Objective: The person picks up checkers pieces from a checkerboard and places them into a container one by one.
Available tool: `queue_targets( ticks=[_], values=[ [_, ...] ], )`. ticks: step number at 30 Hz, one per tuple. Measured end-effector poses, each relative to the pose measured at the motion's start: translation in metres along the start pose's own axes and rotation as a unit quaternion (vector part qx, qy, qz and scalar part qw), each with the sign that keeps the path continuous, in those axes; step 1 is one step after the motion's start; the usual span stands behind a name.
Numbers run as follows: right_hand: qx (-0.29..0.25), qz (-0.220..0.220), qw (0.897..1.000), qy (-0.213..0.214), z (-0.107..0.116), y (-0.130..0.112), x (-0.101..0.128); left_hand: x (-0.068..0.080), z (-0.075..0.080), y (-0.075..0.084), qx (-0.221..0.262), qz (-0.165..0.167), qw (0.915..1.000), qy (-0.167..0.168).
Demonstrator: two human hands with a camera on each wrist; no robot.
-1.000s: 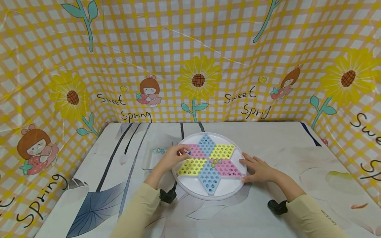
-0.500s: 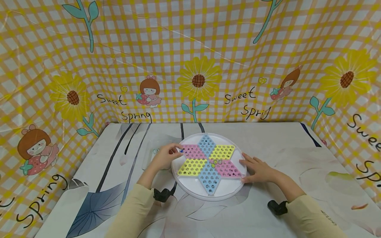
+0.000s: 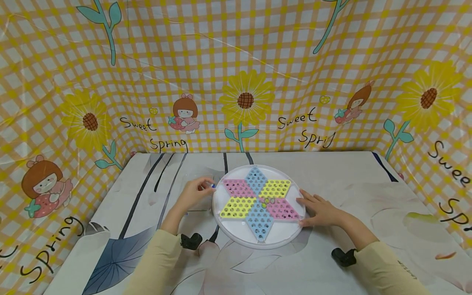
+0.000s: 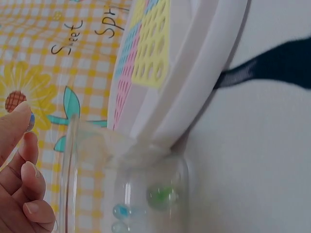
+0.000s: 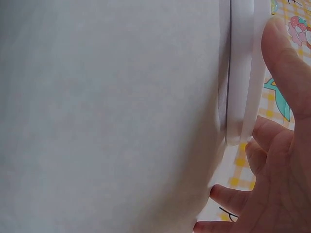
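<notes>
My left hand [image 3: 193, 193] pinches a blue marble [image 4: 32, 121] between thumb and index finger, over the clear plastic box [image 4: 73, 170]. Inside the box a green marble [image 4: 163, 196] and blue-tinted marbles [image 4: 121, 210] show through the wall; from the head view the hand hides most of it. To the right lies the round white Chinese checkers board [image 3: 230, 231] with its pink, yellow and blue star. Several greenish marbles [image 3: 265, 202] sit near the star's centre. My right hand [image 3: 321, 211] rests at the board's right rim, fingers spread and thumb along the edge.
A pale, leaf-patterned cloth [image 3: 258, 270] covers the table. Behind and at both sides hangs a yellow checked curtain [image 3: 206, 53]. Black wrist cameras [image 3: 191, 241] stick out beneath the forearms.
My left hand has moved left, from over the pink upper-left point of the board to over the clear box, carrying the blue marble. The right hand has stayed on the rim.
</notes>
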State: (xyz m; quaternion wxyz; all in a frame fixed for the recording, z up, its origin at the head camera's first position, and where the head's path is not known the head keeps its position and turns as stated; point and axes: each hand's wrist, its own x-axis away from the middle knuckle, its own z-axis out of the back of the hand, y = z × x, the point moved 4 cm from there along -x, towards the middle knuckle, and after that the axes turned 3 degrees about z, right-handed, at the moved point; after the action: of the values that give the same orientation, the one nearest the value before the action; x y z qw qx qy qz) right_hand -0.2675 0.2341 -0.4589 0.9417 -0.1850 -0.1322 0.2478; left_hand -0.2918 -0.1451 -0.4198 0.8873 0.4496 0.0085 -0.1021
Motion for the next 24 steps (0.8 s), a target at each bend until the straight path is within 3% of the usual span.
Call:
queue_targets(
  ticks=[4,13,24],
  values=[
    [-0.004,-0.003,1.0,-0.001,0.001,-0.003,0.001,0.003,0.007,-0.006,-0.004,0.009,0.9999,0.008],
    [-0.007,-0.009,1.0,-0.002,0.002,-0.005,0.002,0.007,0.021,-0.016,-0.01,-0.009,0.9997,0.019],
    [-0.004,-0.01,1.0,-0.002,0.002,-0.006,0.003,0.012,0.033,-0.021,-0.022,0.007,0.9996,0.019]
  ],
)
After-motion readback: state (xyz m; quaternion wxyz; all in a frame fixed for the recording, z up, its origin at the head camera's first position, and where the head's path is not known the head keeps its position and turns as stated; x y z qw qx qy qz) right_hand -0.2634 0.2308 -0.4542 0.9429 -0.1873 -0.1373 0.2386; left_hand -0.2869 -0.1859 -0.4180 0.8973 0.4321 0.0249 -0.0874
